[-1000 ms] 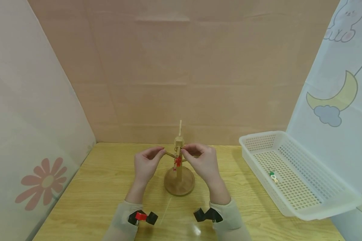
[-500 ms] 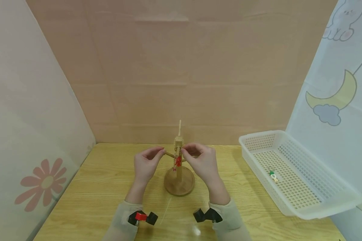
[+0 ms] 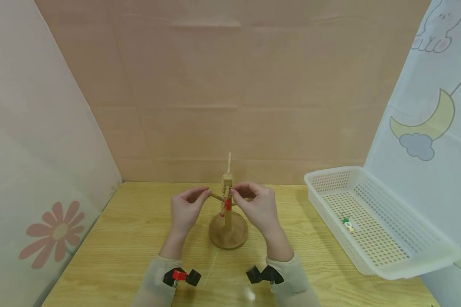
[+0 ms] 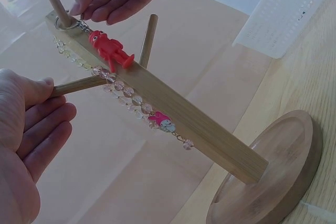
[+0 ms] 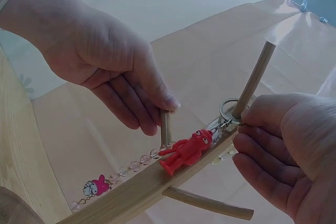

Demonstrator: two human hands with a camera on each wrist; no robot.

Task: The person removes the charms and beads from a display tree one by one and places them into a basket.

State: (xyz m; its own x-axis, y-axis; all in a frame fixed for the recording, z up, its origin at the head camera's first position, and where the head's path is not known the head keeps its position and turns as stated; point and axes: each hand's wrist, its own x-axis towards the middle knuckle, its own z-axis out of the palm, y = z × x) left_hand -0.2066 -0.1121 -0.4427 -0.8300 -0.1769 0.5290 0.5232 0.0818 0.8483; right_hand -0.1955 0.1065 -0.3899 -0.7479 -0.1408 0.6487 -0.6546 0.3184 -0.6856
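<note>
A wooden stand with a round base [image 3: 228,239] and several pegs stands upright on the table. My left hand [image 3: 186,209] pinches the tip of its left peg [image 4: 81,85] between thumb and fingers. On the near peg [image 5: 256,77] sits the metal ring of a red figure keychain [image 5: 189,150]; my right hand [image 3: 258,205] pinches that ring beside the post. The red figure hangs against the front of the post. Next to it, a clear and pink bead chain [image 4: 126,92] with a pink-hooded charm [image 4: 161,121] hangs from higher up.
To the right stands a white perforated basket [image 3: 326,221], holding a small keychain [image 3: 348,225] with green and white parts. A tan backdrop [image 3: 230,106] rises behind the table, with printed cloths at both sides.
The red figure has shifted slightly to the right against the post. Both hands keep their places on the peg and the ring.
</note>
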